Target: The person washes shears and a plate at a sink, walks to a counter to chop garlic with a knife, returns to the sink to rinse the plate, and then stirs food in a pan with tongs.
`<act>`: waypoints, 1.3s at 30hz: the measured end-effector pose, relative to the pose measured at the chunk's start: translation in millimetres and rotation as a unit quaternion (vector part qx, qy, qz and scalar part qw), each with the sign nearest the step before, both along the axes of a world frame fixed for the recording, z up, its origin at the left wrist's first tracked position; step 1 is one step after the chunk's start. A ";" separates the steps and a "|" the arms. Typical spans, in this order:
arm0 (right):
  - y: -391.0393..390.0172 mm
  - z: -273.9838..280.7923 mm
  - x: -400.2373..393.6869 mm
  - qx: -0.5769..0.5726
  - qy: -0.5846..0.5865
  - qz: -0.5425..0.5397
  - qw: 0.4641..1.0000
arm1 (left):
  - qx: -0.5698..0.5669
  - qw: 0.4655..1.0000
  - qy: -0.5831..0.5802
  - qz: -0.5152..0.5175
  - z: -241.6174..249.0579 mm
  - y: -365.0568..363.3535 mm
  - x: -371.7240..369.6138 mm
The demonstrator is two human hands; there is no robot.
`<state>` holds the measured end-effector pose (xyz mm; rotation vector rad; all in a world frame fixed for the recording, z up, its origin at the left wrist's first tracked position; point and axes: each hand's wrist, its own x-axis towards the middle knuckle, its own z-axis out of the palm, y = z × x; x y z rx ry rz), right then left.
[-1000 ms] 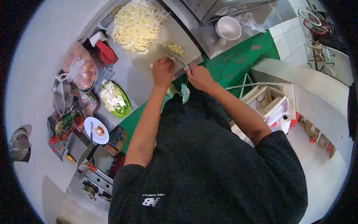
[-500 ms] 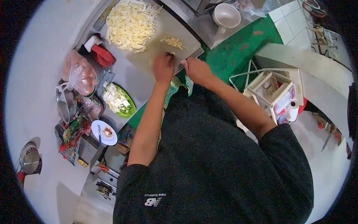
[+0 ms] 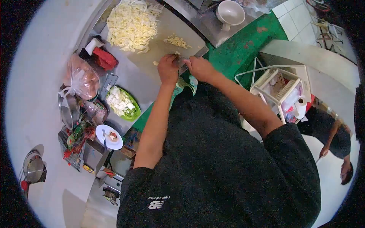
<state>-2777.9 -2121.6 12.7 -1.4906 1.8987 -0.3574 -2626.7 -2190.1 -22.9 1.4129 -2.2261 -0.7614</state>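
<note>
My right hand (image 3: 201,69) is closed round the handle of a knife, its blade (image 3: 182,64) pointing left over the near edge of the grey board (image 3: 146,74). Beside the blade my left hand (image 3: 168,70) presses down on the board with curled fingers, and what lies beneath them is hidden. A small pale piece (image 3: 155,63) lies just left of that hand. Beyond both hands is a small heap of chopped pale bits (image 3: 177,41), perhaps garlic. A large pile of shredded cabbage (image 3: 133,26) covers the board's far left.
At left are a green tray (image 3: 134,110) with white cubes, a white plate (image 3: 115,142) with a utensil, a knotted plastic bag (image 3: 84,78) and a red cloth (image 3: 104,57). A white cup (image 3: 230,13) stands far right. Another person (image 3: 330,131) is at right, near a cream rack (image 3: 279,89).
My left hand has shifted slightly, and the pale piece beside it now shows. Another person has come into view at the right. The whole view has tilted a little.
</note>
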 end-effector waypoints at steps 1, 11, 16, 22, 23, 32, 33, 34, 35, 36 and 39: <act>0.6 -4.0 2.0 0.006 -0.004 -0.022 1.000 | -0.002 1.000 0.014 -0.011 2.1 -1.7 1.1; -11.0 -1.1 3.9 0.022 0.009 -0.004 1.000 | 0.005 0.999 0.039 -0.012 -4.7 -7.6 0.2; -9.6 11.4 5.9 -0.004 0.018 0.003 1.000 | 0.001 0.997 0.072 -0.011 -5.3 -13.3 6.1; -11.3 5.7 6.1 0.000 0.026 0.011 1.000 | 0.015 0.997 0.071 -0.016 0.8 -16.0 5.5; -11.2 4.0 6.7 -0.001 0.025 0.010 1.000 | -0.003 0.997 0.069 -0.021 -1.1 -16.3 4.9; -13.9 13.8 5.1 0.001 0.005 0.049 0.999 | 0.042 0.991 0.121 0.024 -13.8 -14.4 7.5; -8.3 3.2 8.7 -0.009 0.021 0.025 0.999 | 0.042 0.991 0.122 0.023 -8.0 -13.8 6.3; -5.0 -7.4 9.1 -0.020 0.038 0.002 0.999 | 0.052 0.993 0.097 0.035 -2.3 -14.8 4.2; -7.2 -3.9 8.8 -0.021 0.039 0.002 0.999 | 0.063 0.994 0.071 0.048 -0.4 -14.4 3.6; -10.0 -1.0 9.3 0.006 0.030 0.004 1.000 | 0.063 0.994 0.071 0.049 1.4 -14.3 3.8; -5.6 8.3 7.8 0.018 0.016 0.012 1.000 | 0.067 0.989 0.127 0.043 4.9 -15.5 3.4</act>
